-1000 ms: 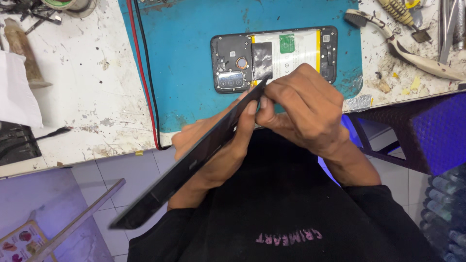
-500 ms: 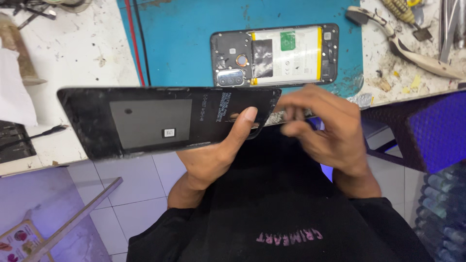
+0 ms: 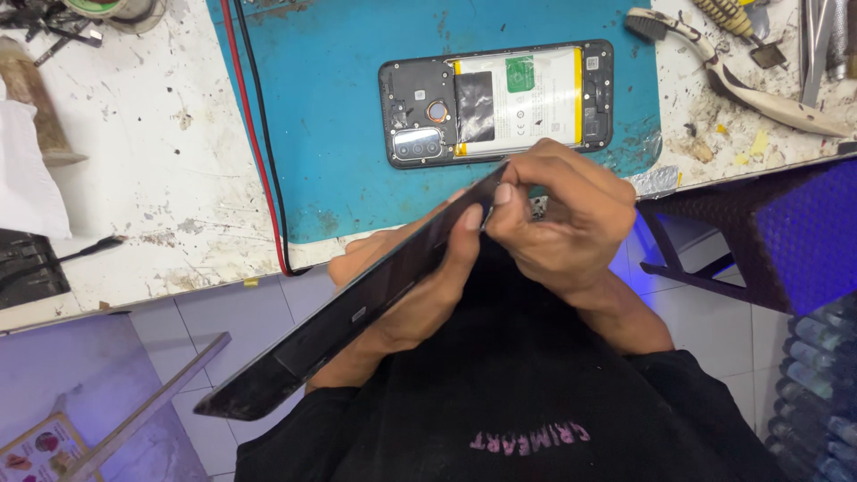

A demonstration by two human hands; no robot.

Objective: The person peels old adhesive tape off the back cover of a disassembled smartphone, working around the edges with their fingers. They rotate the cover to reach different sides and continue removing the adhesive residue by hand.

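Observation:
My left hand point(image 3: 420, 286) grips a black phone back cover point(image 3: 357, 308), held edge-on and tilted down to the lower left, below the bench edge. My right hand point(image 3: 558, 219) pinches the cover's upper right end with its fingertips. On the blue work mat point(image 3: 339, 107) above my hands lies an opened phone point(image 3: 495, 100), its white and yellow battery, camera module and circuit parts exposed.
A red and a black wire point(image 3: 254, 134) run down the mat's left side. A brush with a pale handle point(image 3: 750, 85) and metal tools lie at the right of the stained white bench point(image 3: 134, 178). White cloth point(image 3: 27, 178) sits at the left. A dark stool point(image 3: 768, 232) stands at the right.
The cover was edge-on, then turned flat with its inner face toward me, and is now edge-on and tilted again. My right hand stays at its upper right end.

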